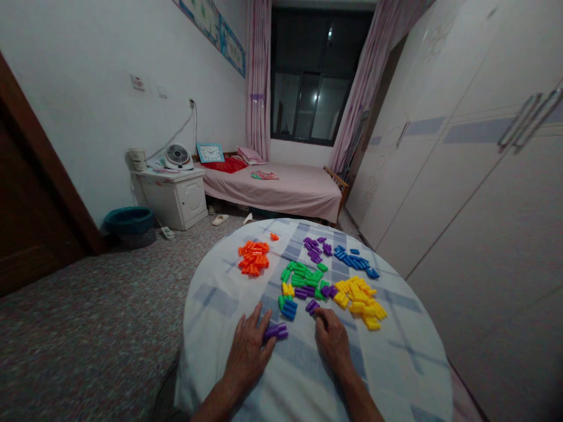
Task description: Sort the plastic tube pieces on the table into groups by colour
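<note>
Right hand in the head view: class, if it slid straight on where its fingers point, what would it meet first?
The purple pieces right at the right hand's fingertips; it may already be touching them, the gap is unclear.

A dim bedroom with a speckled grey floor (109, 310) and a plain pale wall (88, 105) on the left, where blue-bordered posters (233, 50) hang high up. At the far end is a dark-framed window (321, 35) between pink curtains (259, 76); its glass is black, with bright spots that look like reflected lamps, though it is too dark to be sure. Beneath it is a bed (290, 190) with a pink cover. To its left, a white cabinet (191, 199) carries a small fan (178, 154), with a teal bin (129, 220) beside it. A brown door (35, 205) is at far left. Tall cream wardrobes (475, 193) line the right. In front is a round counter (206, 340) under a blue-and-white checked cloth.
</note>
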A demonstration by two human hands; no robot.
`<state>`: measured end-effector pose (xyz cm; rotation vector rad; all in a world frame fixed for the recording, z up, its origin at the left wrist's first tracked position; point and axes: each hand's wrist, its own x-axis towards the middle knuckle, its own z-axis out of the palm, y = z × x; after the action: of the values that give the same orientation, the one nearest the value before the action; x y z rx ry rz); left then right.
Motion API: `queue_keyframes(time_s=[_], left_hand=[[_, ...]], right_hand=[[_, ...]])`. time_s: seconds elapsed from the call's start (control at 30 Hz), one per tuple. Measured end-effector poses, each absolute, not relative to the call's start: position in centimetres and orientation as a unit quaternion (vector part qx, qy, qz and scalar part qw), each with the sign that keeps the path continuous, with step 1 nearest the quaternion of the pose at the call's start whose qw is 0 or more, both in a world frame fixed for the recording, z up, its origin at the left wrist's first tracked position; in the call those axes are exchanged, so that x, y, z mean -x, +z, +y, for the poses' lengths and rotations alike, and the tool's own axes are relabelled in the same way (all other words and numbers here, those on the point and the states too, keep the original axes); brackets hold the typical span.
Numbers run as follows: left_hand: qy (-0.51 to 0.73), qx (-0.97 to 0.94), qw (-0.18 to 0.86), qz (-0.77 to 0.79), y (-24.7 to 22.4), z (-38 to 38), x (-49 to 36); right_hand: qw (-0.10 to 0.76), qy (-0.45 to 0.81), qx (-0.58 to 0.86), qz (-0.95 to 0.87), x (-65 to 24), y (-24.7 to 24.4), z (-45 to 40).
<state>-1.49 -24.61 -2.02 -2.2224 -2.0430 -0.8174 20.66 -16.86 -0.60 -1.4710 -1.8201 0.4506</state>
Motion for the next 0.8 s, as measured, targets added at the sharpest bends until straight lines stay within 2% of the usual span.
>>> queue_keyframes(time_s=[0.8], left_hand=[[-0.265,0.715,0.021,-0.647,-2.61,-24.57,1.73]], right_hand=[[0.377,0.166,0.571,-0.710,-20.68,-0.69,-16.84]])
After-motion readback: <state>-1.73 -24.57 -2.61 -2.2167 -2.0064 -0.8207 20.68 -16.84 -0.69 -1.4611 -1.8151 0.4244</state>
